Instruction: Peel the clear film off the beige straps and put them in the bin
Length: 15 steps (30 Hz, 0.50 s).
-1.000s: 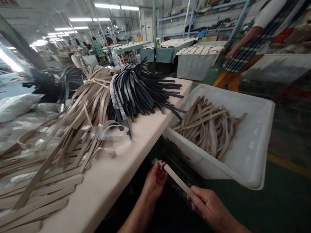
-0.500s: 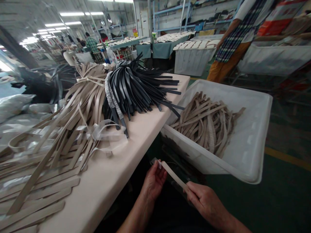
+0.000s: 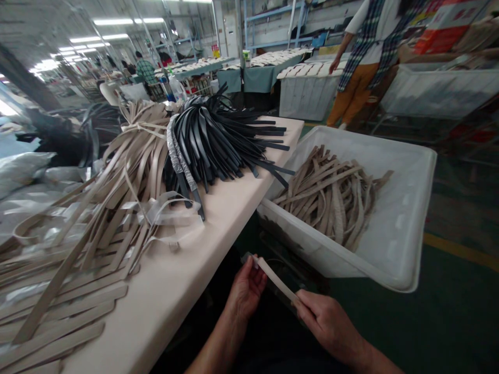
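A beige strap spans the gap between my hands, below the table edge. My right hand is closed around its lower end. At its upper end, the thumb and fingers of my left hand pinch a small piece of clear plastic film. Whether the strap's tip sits inside the film or only touches it, I cannot tell. On the table to the left lie many similar beige straps, some with clear plastic on them. A bundle of black straps rests beside them.
A white plastic bin with loose beige straps stands to the right of the padded table. Beyond it a person in a checked apron stands near another bin. Clear plastic bags lie at far left.
The person in the checked apron has shifted left and turned. My hands keep nearly the same position on the strap and film.
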Each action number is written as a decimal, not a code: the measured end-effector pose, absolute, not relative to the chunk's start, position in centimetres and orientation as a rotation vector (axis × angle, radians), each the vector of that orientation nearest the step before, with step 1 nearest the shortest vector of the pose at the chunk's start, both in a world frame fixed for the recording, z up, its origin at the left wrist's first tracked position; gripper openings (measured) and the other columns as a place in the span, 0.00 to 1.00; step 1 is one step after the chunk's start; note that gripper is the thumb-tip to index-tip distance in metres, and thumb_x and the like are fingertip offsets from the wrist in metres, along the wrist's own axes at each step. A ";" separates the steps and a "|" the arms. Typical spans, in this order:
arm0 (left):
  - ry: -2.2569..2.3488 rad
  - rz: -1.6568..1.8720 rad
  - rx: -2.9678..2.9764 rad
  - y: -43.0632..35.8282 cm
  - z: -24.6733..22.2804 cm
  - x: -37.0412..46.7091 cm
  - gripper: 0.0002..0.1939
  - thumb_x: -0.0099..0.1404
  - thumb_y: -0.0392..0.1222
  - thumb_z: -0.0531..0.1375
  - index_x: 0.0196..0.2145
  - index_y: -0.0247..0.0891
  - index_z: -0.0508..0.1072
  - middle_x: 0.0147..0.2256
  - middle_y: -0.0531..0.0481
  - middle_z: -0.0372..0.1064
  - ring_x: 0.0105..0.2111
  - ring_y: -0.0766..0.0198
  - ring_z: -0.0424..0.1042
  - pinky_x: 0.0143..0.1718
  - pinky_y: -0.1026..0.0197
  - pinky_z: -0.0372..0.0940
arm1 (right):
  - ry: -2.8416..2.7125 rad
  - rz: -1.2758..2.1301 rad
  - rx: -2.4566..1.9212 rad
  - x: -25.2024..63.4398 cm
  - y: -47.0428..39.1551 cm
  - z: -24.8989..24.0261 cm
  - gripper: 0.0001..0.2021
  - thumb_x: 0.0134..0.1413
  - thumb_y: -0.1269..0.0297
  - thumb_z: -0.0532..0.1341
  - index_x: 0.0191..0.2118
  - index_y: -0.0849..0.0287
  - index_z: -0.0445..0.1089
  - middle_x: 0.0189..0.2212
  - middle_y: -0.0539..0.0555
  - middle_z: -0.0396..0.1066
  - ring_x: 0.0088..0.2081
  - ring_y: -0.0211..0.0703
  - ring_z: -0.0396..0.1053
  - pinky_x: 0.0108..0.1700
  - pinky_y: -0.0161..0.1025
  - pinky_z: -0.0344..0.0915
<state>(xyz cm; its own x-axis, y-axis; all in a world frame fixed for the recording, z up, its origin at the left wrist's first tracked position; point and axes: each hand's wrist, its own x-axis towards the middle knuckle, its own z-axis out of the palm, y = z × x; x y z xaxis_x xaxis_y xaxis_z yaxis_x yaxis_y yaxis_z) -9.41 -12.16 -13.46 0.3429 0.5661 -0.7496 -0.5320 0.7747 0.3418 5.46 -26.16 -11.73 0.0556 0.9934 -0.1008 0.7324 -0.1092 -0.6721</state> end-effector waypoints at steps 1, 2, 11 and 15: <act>0.991 0.710 0.042 -12.2 -13.4 -9.4 0.05 0.68 0.39 0.62 0.36 0.34 0.76 0.31 0.48 0.80 0.28 0.66 0.78 0.27 0.65 0.73 | -1.725 0.772 -1.897 5.5 -26.1 -11.8 0.19 0.70 0.55 0.44 0.28 0.55 0.60 0.25 0.52 0.68 0.27 0.43 0.67 0.32 0.39 0.57; 0.992 0.708 0.046 -12.2 -13.4 -9.4 0.05 0.67 0.39 0.62 0.36 0.34 0.76 0.31 0.48 0.80 0.28 0.66 0.78 0.27 0.65 0.73 | -1.730 0.765 -1.899 5.5 -26.0 -12.0 0.19 0.70 0.56 0.45 0.28 0.55 0.60 0.25 0.52 0.68 0.27 0.43 0.67 0.32 0.39 0.57; 1.009 0.687 0.073 -12.7 -13.5 -9.3 0.05 0.66 0.39 0.63 0.38 0.34 0.76 0.32 0.47 0.80 0.30 0.63 0.79 0.28 0.64 0.73 | -1.710 0.810 -1.939 5.5 -25.8 -12.5 0.19 0.69 0.56 0.44 0.28 0.55 0.62 0.26 0.52 0.70 0.28 0.44 0.68 0.32 0.40 0.58; 1.013 0.685 0.048 -12.5 -13.6 -9.2 0.07 0.67 0.40 0.62 0.37 0.34 0.76 0.31 0.48 0.79 0.28 0.65 0.78 0.28 0.65 0.72 | -1.664 0.783 -1.928 5.8 -26.0 -12.2 0.19 0.69 0.54 0.45 0.27 0.54 0.59 0.25 0.52 0.69 0.28 0.44 0.67 0.32 0.39 0.57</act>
